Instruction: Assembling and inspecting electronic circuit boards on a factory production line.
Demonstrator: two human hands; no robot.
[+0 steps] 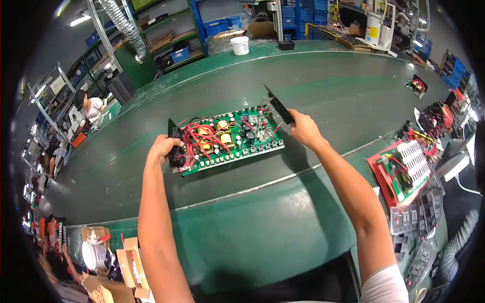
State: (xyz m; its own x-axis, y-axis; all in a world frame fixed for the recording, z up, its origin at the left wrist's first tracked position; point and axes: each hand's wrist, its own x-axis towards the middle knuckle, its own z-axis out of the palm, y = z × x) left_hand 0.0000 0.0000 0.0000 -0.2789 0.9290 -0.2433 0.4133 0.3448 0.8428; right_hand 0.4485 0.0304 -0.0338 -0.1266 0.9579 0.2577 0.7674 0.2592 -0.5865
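A: What's nearest?

B: Cardboard boxes (pixel 108 272) at the near left corner of the green table (pixel 242 237). Past them the two hands sit well apart, one at each end of a green circuit board (pixel 227 139) lying mid-table.

A: Gripping it?

B: The left hand (pixel 162 149) is closed on the black plate (pixel 174 146) at the board's left end. The right hand (pixel 303 127) pinches a second black plate (pixel 278 105), tilted up at the far right corner.

A: How would it handle?

B: Stiff and probably light, but fragile, I'd say: red wires (pixel 202 136) and small parts crowd the top. The bare edges or end plates look safest.

A: Beyond?

B: More boards (pixel 404 169) along the right edge, a white tub (pixel 239 45) at the far edge, then shelving (pixel 177 35). Another person (pixel 88 106) works far left.
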